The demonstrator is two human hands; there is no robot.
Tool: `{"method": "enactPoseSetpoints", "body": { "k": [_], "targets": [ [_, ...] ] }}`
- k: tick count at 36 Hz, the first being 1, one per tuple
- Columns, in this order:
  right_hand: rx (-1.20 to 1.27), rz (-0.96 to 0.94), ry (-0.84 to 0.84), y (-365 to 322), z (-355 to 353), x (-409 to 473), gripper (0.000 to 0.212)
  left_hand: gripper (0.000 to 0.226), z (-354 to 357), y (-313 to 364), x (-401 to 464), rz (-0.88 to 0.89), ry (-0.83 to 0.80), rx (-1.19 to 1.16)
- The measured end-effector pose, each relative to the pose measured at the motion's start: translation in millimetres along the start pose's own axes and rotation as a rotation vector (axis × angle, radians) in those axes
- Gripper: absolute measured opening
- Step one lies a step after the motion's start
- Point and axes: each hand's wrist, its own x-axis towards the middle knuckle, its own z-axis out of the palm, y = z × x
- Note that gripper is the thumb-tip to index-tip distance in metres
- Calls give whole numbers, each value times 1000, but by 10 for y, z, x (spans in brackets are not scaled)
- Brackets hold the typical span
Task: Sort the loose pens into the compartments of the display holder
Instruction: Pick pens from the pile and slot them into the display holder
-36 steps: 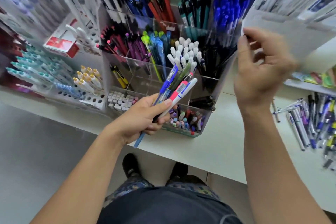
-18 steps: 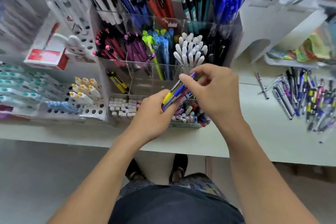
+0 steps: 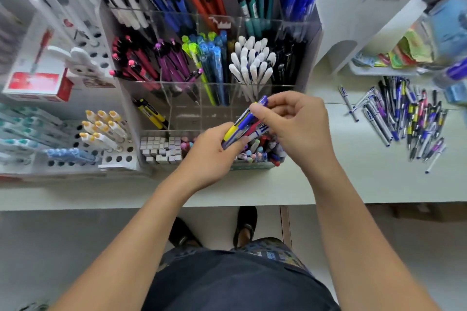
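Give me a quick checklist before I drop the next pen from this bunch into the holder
1. Bunch of pens secure in left hand: ok.
2. Right hand pinching one pen, the blue pen, near its top end: ok.
3. Blue pen free of the bunch: not ok, it lies against the others.
4. Matching compartment in the display holder picked: cannot tell.
5. Room in the near clear compartments: ok, they look nearly empty.
6. Loose pens left on the table: not ok, many remain.
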Motion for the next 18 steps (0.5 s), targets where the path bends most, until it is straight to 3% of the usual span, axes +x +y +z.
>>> {"method": "enactPoseSetpoints", "body": {
  "k": [5, 9, 12, 15, 18],
  "targets": [
    [184, 56, -48, -29, -50, 34, 8, 18, 12, -20, 25, -5, -39, -45],
    [386, -23, 194, -76, -362, 160, 8, 11, -41, -58, -15, -95, -36, -227],
    [245, -165, 349, 2, -559, 251, 11, 11, -108, -134, -52, -197, -71, -345],
    [-14, -203, 331, 186, -480, 312, 18, 13, -161, -126, -72, -257, -135, -411],
    [-201, -207, 294, 407, -282, 325, 11, 16, -177, -97, -68, -271, -170, -469]
  ]
}}
